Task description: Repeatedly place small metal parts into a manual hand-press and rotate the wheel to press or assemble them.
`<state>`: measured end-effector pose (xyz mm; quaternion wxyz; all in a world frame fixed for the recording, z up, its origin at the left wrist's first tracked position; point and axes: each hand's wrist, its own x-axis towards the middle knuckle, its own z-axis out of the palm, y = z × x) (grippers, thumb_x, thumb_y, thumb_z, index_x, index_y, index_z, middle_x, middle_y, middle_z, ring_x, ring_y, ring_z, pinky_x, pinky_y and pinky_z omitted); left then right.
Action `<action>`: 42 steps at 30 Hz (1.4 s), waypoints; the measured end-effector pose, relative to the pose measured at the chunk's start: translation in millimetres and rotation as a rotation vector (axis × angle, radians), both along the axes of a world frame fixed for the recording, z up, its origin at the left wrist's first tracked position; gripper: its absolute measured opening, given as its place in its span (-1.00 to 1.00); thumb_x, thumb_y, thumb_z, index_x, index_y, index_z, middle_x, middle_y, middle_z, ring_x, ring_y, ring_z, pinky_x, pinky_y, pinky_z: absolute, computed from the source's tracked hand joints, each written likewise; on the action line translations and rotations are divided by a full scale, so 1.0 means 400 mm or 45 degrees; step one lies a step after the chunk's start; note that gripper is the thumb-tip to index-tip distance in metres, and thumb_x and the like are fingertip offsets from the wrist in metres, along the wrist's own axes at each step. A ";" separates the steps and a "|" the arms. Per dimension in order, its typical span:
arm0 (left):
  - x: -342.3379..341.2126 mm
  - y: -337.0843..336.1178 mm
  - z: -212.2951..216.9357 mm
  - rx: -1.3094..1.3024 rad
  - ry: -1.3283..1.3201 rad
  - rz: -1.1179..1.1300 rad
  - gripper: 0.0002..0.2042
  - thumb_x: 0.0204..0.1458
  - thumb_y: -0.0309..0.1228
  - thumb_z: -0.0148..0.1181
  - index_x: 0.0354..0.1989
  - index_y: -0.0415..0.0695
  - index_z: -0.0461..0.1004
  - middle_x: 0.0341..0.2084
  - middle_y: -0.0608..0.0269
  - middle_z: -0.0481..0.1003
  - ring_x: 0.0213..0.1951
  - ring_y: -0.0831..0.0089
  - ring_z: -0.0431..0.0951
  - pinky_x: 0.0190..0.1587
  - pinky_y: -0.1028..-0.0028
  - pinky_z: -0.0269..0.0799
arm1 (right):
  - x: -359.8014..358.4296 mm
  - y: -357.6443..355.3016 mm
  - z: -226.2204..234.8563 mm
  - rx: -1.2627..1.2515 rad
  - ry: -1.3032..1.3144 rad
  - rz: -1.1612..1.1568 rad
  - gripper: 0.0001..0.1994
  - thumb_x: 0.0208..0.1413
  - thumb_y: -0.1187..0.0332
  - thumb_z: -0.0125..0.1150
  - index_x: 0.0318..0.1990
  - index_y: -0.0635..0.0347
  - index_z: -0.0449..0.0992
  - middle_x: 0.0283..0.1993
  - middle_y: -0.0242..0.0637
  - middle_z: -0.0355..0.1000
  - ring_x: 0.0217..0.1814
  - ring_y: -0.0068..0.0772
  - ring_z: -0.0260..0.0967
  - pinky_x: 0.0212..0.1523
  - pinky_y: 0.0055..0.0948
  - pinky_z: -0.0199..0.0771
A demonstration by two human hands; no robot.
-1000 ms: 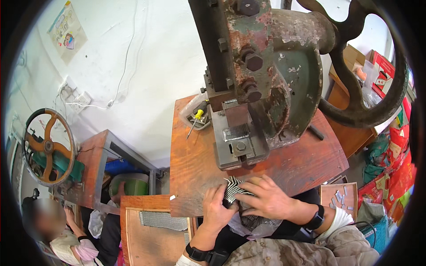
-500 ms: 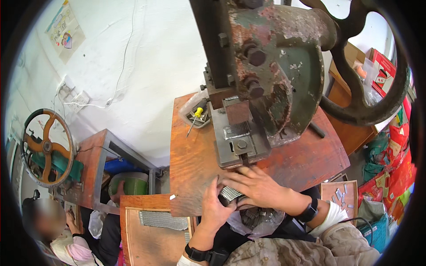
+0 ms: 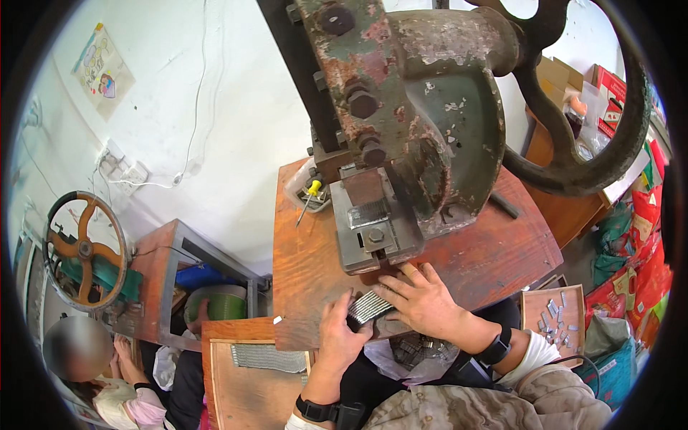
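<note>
Covered by fingers at both ends: row of narrow silver metal strips (image 3: 370,307), impossible to count. More exposed than half a second ago. Located at near edge of reddish-brown wooden tabletop (image 3: 476,251). Slanted lengthwise from near left to far right. Grasped at left end by bare left hand (image 3: 340,335); touched at right end by extended fingers of bare right hand (image 3: 426,304), impossible to tell whether gripping.

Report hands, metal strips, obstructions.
Left hand holds one end of the metal strips; right hand open at the other. Strips bundled side by side, near table edge. Press beyond, not touching them.
</note>
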<state>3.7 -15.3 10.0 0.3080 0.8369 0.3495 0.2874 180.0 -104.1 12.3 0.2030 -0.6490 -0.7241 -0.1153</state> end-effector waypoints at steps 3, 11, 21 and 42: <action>0.028 0.005 0.038 0.239 0.197 -0.097 -0.34 -0.36 -0.44 0.37 0.04 -0.25 0.31 -0.23 0.02 0.46 -0.18 0.12 0.45 -0.10 0.29 0.37 | 0.012 -0.003 -0.009 -0.017 0.176 0.027 -0.44 -0.14 0.10 0.25 0.06 0.09 0.38 0.10 -0.27 0.30 0.19 -0.06 0.12 0.11 -0.03 0.16; 0.054 -0.031 0.007 -0.040 -0.108 0.071 -0.57 -0.17 -0.25 0.29 -0.19 -0.31 0.38 -0.35 0.10 0.42 -0.28 0.21 0.42 -0.26 0.26 0.32 | 0.096 -0.084 -0.020 0.186 0.829 0.069 -0.56 -0.15 0.34 0.33 -0.05 0.25 0.43 -0.05 -0.08 0.39 0.07 0.06 0.23 0.08 -0.15 0.28; -0.136 -0.114 -0.062 -2.009 -1.370 -0.234 -0.45 -0.03 0.07 0.05 -0.14 -0.24 0.36 -0.46 0.21 0.31 -0.45 0.37 0.27 -0.37 0.43 0.23 | 0.107 -0.081 -0.018 0.173 0.783 0.069 -0.63 -0.24 0.41 0.35 -0.17 0.26 0.49 -0.15 -0.12 0.44 -0.04 -0.01 0.31 0.00 -0.19 0.33; -0.832 0.318 -0.529 -0.195 0.696 1.549 -0.48 0.14 -0.11 -0.10 0.14 -0.27 0.26 0.19 -0.16 0.15 0.28 -0.01 0.00 0.27 0.19 -0.05 | 0.040 -0.059 -0.011 0.013 0.615 0.029 -0.75 -0.38 0.48 0.30 -0.40 0.25 0.49 -0.34 -0.17 0.42 -0.20 -0.08 0.29 -0.08 -0.20 0.26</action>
